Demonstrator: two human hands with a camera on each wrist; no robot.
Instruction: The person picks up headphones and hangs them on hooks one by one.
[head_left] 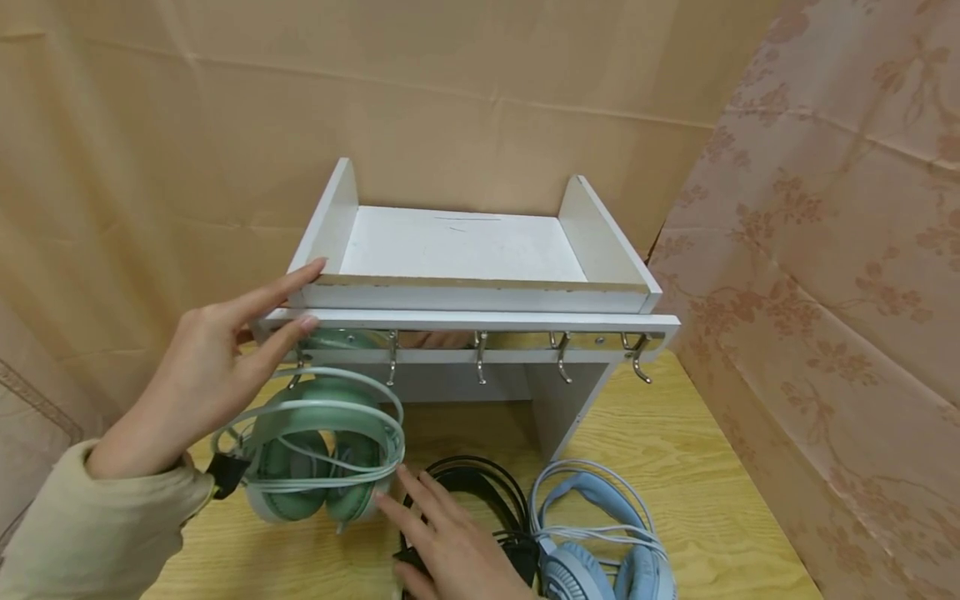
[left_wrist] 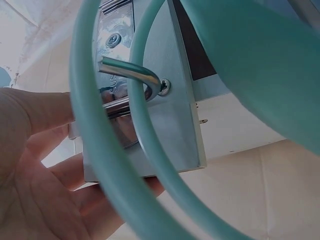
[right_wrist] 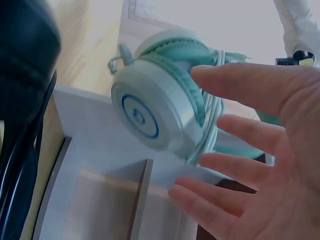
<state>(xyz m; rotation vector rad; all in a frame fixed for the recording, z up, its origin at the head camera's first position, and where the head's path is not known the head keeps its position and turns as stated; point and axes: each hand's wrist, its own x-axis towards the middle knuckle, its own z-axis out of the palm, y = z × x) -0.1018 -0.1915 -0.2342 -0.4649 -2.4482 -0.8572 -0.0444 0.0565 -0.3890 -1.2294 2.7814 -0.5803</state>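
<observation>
The green headphones (head_left: 318, 427) are at the hook (left_wrist: 142, 75) beneath the left hand (head_left: 202, 358), ear cups down between both hands; their cord (left_wrist: 89, 100) crosses that hook, though I cannot tell what bears the weight. The left hand grips the near end of the white rack (head_left: 480, 298), index finger extended along the top, thumb on the front. The right hand (head_left: 453, 533) is palm toward the headphones, fingers spread and holding nothing; contact cannot be told. Five hooks in all run rightward from the left hand. Three headphones show: the green, the black headphones (head_left: 521, 554) beside the right hand, and the light blue headphones (head_left: 577, 575) farther right. The metal plate (left_wrist: 115, 42) by the left hand bears stamped letters, seemingly "SUS"; the ear cup's round blue emblem is unreadable.
</observation>
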